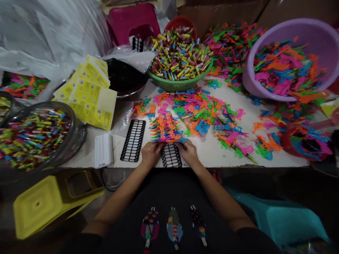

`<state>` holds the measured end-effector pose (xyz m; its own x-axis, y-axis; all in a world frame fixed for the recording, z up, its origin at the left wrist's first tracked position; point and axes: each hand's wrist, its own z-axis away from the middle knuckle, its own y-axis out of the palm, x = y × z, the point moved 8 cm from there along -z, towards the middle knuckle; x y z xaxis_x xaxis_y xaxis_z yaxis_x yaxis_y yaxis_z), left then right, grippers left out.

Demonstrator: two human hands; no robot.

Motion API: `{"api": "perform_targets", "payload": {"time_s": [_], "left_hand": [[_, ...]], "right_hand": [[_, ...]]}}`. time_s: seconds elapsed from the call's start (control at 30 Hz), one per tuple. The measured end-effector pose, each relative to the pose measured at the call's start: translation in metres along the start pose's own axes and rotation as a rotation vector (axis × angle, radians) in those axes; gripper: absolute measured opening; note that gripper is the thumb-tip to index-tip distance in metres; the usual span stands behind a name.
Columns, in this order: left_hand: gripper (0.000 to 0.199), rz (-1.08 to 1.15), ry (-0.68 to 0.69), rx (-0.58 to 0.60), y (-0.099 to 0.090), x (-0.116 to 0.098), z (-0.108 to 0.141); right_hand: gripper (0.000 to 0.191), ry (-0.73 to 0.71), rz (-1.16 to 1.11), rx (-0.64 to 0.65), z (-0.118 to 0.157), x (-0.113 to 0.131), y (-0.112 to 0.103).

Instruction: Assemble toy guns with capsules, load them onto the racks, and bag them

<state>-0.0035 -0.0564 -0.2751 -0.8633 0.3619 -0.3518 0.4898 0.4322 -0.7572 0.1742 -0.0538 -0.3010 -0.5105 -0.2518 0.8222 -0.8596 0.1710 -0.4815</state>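
A black plastic rack (pixel 171 157) lies at the table's front edge, its far part covered by stacked rows of small bright plastic toy pieces (pixel 166 127) in orange, pink, blue and green. My left hand (pixel 151 154) is closed at the rack's left side, fingertips by the nearest row. On the opposite side, my right hand (pixel 189 153) is closed too, its fingertips touching the rack close to a blue piece. What lies under the fingers is partly hidden. Another black rack (pixel 133 140), bare of pieces, lies left of my left hand.
Behind the rack spreads a loose pile of toy pieces (pixel 196 106). A green basin (pixel 177 84) of small wrapped tubes, a purple tub (pixel 250 77) and a clear bowl (pixel 71 123) surround it. Yellow printed sheets (pixel 92 102) and a white box (pixel 102 151) lie left. Stools (pixel 39 203) stand below.
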Motion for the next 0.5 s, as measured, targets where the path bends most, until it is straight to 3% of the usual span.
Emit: {"api": "perform_targets", "payload": {"time_s": [0.23,0.5], "left_hand": [[0.030,-0.013,-0.018,0.008,0.0006,-0.0018,0.0010],[0.027,0.026,-0.026,-0.014,-0.0008,-0.0022,0.0014]], "right_hand": [[0.019,-0.004,0.282,-0.001,0.0012,0.0063,0.0081],[0.017,-0.017,0.274,0.002,0.0022,0.0023,0.0050]]}}
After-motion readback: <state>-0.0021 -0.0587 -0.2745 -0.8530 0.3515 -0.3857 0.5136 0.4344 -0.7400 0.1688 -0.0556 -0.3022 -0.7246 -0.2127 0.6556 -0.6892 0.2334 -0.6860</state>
